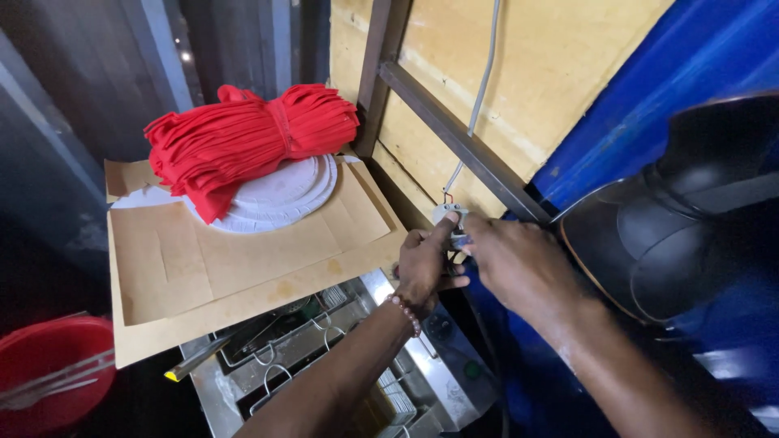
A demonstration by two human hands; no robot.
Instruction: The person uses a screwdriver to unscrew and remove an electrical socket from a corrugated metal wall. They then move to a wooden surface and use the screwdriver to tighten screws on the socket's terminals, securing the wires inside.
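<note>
Pinching a small grey plug or switch block between both hands, just past the far right corner of the cardboard-covered table: left hand with fingers closed on its lower side, right hand fingertips pressed on its right. Hanging from a thin grey cable; probably light, rigid plastic, best held by the body, never the cable

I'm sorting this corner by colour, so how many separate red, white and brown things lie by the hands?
Red: 2, the bundle of red straps and the red tub.
White: 2, the stack of paper plates and the small socket box that the left hand and right hand touch.
Brown: 1, the cardboard sheet.
Total: 5
</note>
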